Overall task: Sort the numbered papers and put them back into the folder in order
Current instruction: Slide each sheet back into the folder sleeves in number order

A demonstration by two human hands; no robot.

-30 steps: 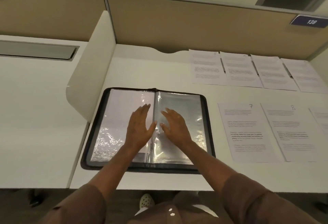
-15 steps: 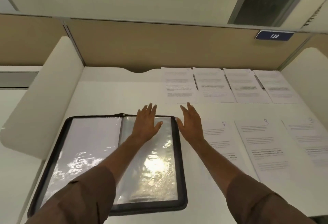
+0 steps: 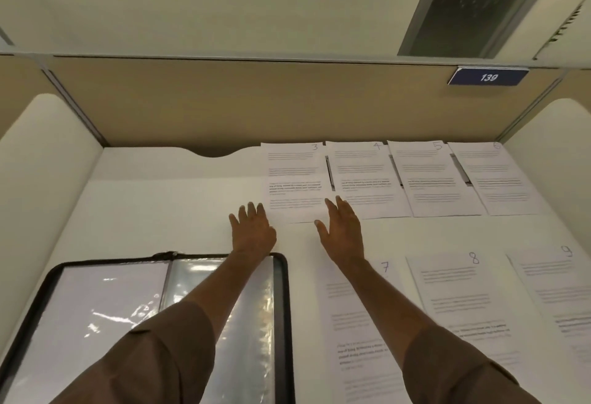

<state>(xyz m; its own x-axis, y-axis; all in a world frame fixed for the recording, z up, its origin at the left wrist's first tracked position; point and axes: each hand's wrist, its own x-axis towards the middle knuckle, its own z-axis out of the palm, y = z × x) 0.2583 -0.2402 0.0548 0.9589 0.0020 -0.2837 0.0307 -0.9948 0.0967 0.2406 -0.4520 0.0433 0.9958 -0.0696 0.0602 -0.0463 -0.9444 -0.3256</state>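
The folder [image 3: 153, 323] lies open and flat at the near left of the desk [image 3: 179, 211], its black zipped edge framing 2 clear sleeves. The left sleeve holds a white sheet; what the right sleeve holds cannot be told, since glare covers it and the left forearm crosses over it.

Beyond the folder's far right corner, both hands reach toward paper 3 [image 3: 295, 176]. The left hand [image 3: 252, 231] is spread flat with straight fingers, holding nothing, just beside the paper's near left corner. The right hand [image 3: 342, 227] is also flat with straight fingers, holding nothing, its fingertips over the paper's near right corner; whether they press on it cannot be told.

Right of paper 3, in the same far row, lie paper 4 [image 3: 364, 179], paper 5 [image 3: 431, 179] and a 4th sheet [image 3: 499, 179] whose number is too faint to read. These sheets overlap slightly at their edges. Directly right of the folder runs a nearer row: paper 7 [image 3: 361, 323], partly hidden by the right forearm, then paper 8 [image 3: 457, 301], then paper 9 [image 3: 563, 291] cut by the frame edge.

The desk is white. A tan partition [image 3: 224, 103] stands behind the papers, with a curved notch in the desk edge against it. White rounded dividers rise at both sides, left of the folder and right of the far row. Above the partition, far right of the folder, a blue plate [image 3: 487, 77] reads 139.
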